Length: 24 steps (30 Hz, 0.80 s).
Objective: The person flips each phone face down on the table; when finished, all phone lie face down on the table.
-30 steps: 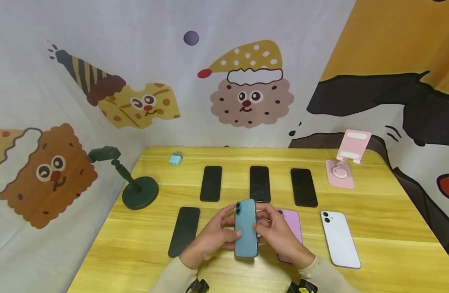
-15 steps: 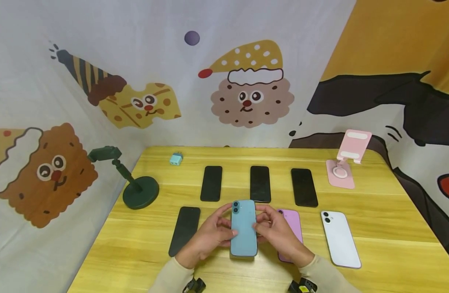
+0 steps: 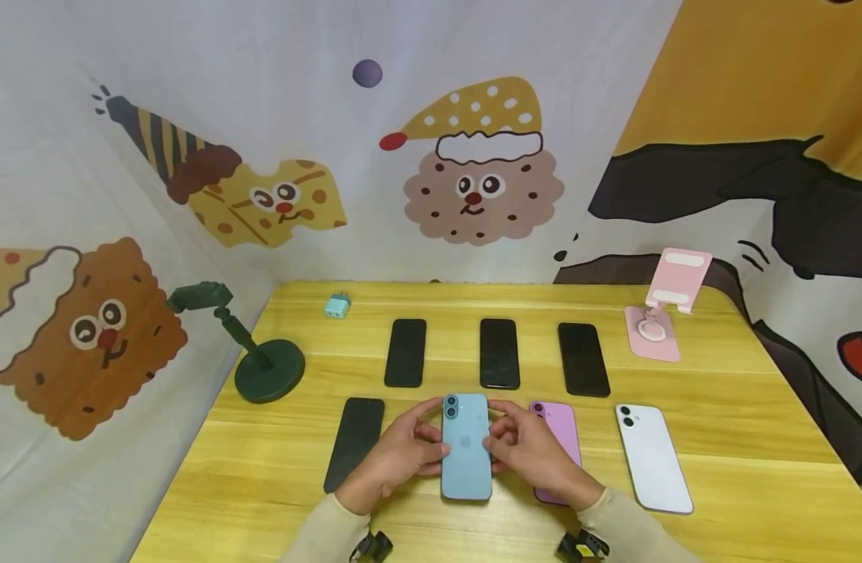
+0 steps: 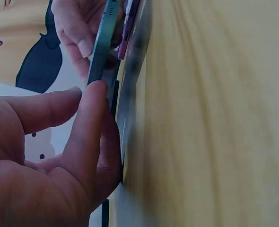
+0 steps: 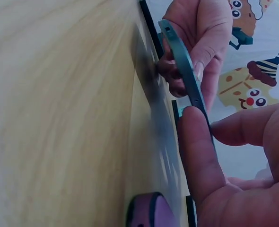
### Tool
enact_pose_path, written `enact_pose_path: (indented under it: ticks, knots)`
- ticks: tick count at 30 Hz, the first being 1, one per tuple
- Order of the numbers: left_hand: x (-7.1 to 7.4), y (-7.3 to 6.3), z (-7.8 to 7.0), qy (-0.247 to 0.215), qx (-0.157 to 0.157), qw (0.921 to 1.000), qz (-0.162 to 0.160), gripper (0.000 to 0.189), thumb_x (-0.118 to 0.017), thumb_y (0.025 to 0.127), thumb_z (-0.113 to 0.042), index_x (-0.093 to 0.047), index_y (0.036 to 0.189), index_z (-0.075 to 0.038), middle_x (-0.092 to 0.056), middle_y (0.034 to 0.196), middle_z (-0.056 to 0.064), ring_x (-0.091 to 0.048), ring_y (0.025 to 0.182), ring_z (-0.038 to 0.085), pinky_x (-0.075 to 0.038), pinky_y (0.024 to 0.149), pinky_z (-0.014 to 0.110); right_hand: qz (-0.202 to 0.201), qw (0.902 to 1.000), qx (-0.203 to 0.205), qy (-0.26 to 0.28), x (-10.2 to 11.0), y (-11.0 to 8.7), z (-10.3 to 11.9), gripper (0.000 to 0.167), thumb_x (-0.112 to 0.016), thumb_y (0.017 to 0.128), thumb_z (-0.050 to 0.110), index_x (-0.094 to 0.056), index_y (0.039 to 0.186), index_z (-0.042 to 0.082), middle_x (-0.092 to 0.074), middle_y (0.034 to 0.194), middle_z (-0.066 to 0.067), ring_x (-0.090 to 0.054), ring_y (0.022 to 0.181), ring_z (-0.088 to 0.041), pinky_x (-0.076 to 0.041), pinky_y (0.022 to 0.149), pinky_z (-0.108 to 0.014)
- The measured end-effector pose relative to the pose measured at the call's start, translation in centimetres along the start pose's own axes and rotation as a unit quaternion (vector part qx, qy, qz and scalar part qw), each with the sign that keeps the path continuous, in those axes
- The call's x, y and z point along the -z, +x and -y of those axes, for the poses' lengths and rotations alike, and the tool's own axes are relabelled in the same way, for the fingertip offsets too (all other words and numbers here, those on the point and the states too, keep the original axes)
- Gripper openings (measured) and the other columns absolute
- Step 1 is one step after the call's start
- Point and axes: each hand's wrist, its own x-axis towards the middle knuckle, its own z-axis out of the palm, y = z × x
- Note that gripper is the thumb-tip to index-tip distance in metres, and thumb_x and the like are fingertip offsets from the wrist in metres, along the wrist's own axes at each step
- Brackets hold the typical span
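Observation:
A light blue smartphone [image 3: 466,461], its back with two camera lenses turned up, is held between both hands just above the table. On its left edge my left hand [image 3: 405,450] pinches it, thumb on the back and fingers underneath. The right hand [image 3: 532,453] grips the opposite edge the same way. Both wrist views show the phone [image 4: 101,45] edge-on, apart from the wood surface. A pink-purple phone [image 3: 563,430] lies partly hidden beneath my right hand and wrist. Beside the left hand lies a dark phone [image 3: 356,438], screen side up.
Three black phones, at left [image 3: 405,352], middle [image 3: 498,352] and right [image 3: 584,360], form a row farther back. A white phone [image 3: 656,461] lies at right. Around them stand a dark green stand [image 3: 269,367], a pale blue charger plug [image 3: 338,306] and a pink phone stand [image 3: 677,281].
Both hands have brought the light blue phone slightly left and toward me, and its back now faces up more squarely. The other phones and the stands have stayed put.

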Motion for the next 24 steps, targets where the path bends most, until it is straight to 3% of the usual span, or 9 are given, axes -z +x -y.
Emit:
enact_pose_path:
  ticks: [8, 14, 21, 24]
  knots:
    - [0.04, -0.05, -0.11, 0.037, -0.005, 0.9990, -0.026, 0.075, -0.078, 0.092, 0.002, -0.049, 0.158, -0.017, -0.061, 0.101, 0.012, -0.064, 0.081, 0.021, -0.062, 0.067, 0.035, 0.010, 0.9997, 0.009, -0.019, -0.49, 0.32, -0.29, 0.067, -0.068, 0.098, -0.001, -0.040, 0.159, -0.003, -0.063, 0.108, -0.017, -0.068, 0.090, -0.023, -0.066, 0.068, -0.035]
    - [0.17, 0.05, -0.19, 0.068, -0.009, 0.9968, -0.041, 0.071, -0.080, 0.091, -0.001, -0.053, 0.155, -0.016, -0.064, 0.099, 0.011, -0.066, 0.080, 0.020, -0.062, 0.067, 0.034, -0.007, 0.9971, 0.027, -0.071, -0.85, 0.36, -0.10, 0.066, -0.070, 0.096, -0.003, -0.044, 0.157, -0.004, -0.062, 0.103, -0.013, -0.065, 0.087, -0.020, -0.064, 0.065, -0.029]
    - [0.54, 0.09, 0.08, 0.099, -0.028, 0.9936, -0.047, 0.066, -0.079, 0.092, -0.002, -0.057, 0.153, -0.014, -0.068, 0.098, 0.011, -0.068, 0.078, 0.018, -0.060, 0.064, 0.033, -0.029, 0.9844, 0.031, -0.171, -0.83, 0.61, 0.15, 0.065, -0.077, 0.091, 0.001, -0.053, 0.152, -0.001, -0.064, 0.097, -0.003, -0.063, 0.083, -0.014, -0.053, 0.068, -0.022]
    - [0.63, 0.09, 0.16, 0.101, -0.032, 0.9934, -0.043, 0.064, -0.079, 0.093, -0.002, -0.058, 0.152, -0.012, -0.069, 0.097, 0.011, -0.069, 0.077, 0.018, -0.059, 0.064, 0.033, -0.028, 0.9830, 0.027, -0.180, -0.83, 0.71, 0.18, 0.064, -0.077, 0.089, 0.000, -0.055, 0.149, -0.002, -0.063, 0.095, -0.002, -0.062, 0.081, -0.012, -0.051, 0.066, -0.022]
